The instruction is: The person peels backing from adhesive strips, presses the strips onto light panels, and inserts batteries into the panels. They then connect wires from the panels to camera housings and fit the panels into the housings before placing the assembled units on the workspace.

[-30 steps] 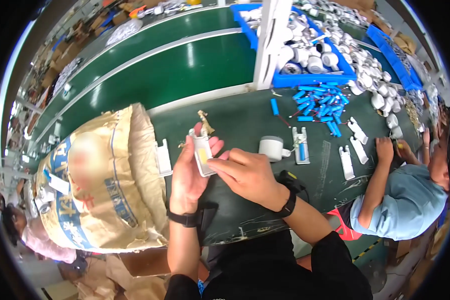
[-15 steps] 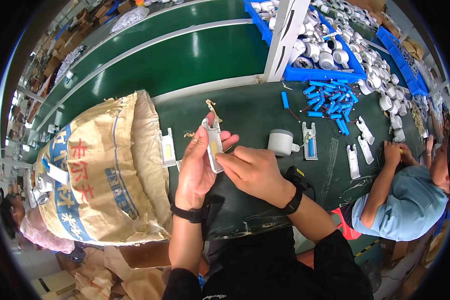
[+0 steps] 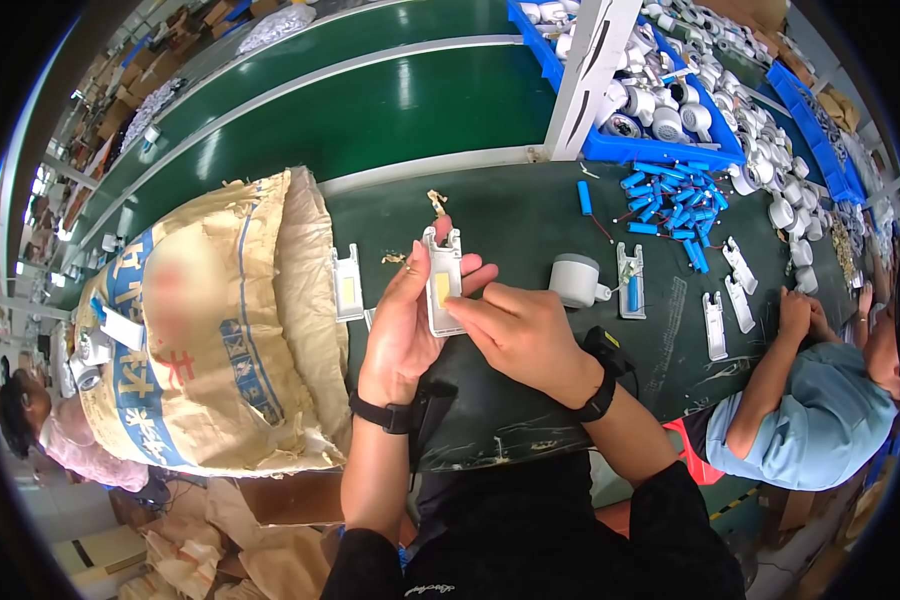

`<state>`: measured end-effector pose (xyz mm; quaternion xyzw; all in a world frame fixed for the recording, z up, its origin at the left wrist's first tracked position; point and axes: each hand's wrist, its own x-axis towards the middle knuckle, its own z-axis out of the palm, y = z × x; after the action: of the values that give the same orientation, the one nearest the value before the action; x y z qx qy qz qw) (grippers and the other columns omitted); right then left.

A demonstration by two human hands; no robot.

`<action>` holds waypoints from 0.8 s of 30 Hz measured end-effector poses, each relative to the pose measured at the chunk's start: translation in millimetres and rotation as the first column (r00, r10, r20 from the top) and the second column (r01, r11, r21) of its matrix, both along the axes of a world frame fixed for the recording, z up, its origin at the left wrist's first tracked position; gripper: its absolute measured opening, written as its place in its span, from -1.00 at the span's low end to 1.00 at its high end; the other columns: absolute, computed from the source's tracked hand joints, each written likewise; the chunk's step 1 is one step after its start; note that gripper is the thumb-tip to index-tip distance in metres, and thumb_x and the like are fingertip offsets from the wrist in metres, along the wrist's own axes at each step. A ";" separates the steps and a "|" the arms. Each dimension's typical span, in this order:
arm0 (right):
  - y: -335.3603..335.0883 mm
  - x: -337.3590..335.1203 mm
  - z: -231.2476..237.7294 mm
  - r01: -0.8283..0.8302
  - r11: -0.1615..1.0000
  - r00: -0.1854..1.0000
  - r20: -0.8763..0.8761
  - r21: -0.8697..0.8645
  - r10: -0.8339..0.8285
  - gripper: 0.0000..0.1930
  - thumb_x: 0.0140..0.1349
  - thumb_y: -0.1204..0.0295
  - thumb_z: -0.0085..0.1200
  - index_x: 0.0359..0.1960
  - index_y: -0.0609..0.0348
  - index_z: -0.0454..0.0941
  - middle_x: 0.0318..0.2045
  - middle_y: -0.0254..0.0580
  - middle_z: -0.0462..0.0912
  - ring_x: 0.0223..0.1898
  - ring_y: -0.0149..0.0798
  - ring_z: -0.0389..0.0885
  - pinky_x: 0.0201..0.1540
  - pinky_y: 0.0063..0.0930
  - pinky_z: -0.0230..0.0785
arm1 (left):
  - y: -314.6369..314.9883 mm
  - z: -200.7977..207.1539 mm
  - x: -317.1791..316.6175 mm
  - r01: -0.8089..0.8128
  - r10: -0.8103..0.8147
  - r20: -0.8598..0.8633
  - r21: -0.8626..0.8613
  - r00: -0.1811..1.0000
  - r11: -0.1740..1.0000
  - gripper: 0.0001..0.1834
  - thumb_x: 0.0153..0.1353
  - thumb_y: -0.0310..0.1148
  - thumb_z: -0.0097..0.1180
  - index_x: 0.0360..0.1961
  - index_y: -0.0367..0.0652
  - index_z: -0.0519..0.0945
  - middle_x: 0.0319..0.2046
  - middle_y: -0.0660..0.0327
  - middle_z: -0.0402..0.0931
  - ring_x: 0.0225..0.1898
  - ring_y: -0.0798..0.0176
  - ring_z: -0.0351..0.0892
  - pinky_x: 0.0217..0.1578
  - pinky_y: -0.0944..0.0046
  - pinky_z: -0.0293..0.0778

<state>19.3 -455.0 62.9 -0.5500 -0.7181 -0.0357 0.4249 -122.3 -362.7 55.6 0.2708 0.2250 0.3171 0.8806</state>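
My left hand (image 3: 398, 335) holds a long white plastic casing (image 3: 446, 322) upright on its palm, thumb along one edge. A yellow pad (image 3: 442, 287) lies in the casing's recess. My right hand (image 3: 535, 338) is closed in a pinch, its fingertips touching the casing beside the pad; whether anything is between them is hidden. Another white casing with a yellow pad (image 3: 347, 283) lies left of my hands. To the right stand a white round-headed housing (image 3: 575, 279) and a casing holding a blue cylindrical cell (image 3: 631, 294).
A large woven sack (image 3: 305, 390) fills the table's left side. Blue wired cells (image 3: 675, 208) are piled at the right, near empty casings (image 3: 714, 325). Behind them, a blue bin (image 3: 660, 151) holds white housings beside a white post (image 3: 582, 85). A co-worker (image 3: 795, 400) sits at the right.
The casing in my left hand has turned more upright and faces me more. My right fingertips have shifted from its lower edge up to the yellow pad. The whole view has shifted slightly.
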 end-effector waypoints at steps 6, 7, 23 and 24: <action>2.2 0.8 -9.9 -0.012 1.000 0.997 0.075 0.006 0.012 -0.71 0.01 0.59 0.35 -0.18 0.10 0.71 -0.54 -0.36 0.42 -0.58 -0.30 0.54 -0.59 -0.40 0.34 | -0.3 -6.1 0.6 0.001 -0.001 0.011 -0.022 1.000 1.000 -0.36 0.52 0.05 -0.07 0.47 -0.05 0.26 -0.01 -0.01 0.64 0.13 -0.13 0.64 0.13 -0.02 0.61; 2.8 1.9 -10.0 -0.015 1.000 0.997 0.073 0.004 0.015 -0.71 0.01 0.59 0.35 -0.18 0.10 0.71 -0.54 -0.36 0.42 -0.58 -0.30 0.54 -0.59 -0.40 0.34 | -0.1 -6.2 -0.3 -0.002 0.002 0.009 -0.023 1.000 1.000 -0.36 0.52 0.05 -0.07 0.47 -0.05 0.26 -0.01 -0.01 0.64 0.13 -0.13 0.64 0.13 -0.02 0.61; -4.3 4.8 -18.2 -0.055 0.996 0.989 0.144 0.067 0.045 -0.81 0.02 0.48 0.19 -0.30 0.16 0.52 -0.43 -0.29 0.41 -0.50 -0.30 0.55 -0.58 -0.39 0.38 | -1.2 -11.9 -2.5 0.025 -0.025 0.018 -0.040 1.000 0.999 -0.41 0.56 0.02 -0.11 0.50 0.10 0.26 -0.13 0.19 0.66 0.03 0.13 0.64 0.15 0.12 0.56; -4.2 5.9 -18.2 -0.060 0.995 0.988 0.145 0.075 0.049 -0.81 0.02 0.48 0.18 -0.31 0.17 0.52 -0.42 -0.28 0.41 -0.51 -0.30 0.55 -0.59 -0.40 0.36 | -1.5 -10.3 -1.4 0.013 -0.013 -0.006 -0.037 1.000 0.999 -0.42 0.56 0.02 -0.11 0.50 0.10 0.27 -0.14 0.19 0.66 0.02 0.14 0.64 0.16 0.12 0.55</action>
<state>25.2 -459.2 44.7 -0.5090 -0.7594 -0.0918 0.3947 -123.7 -364.2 45.4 0.2572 0.2319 0.3062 0.8868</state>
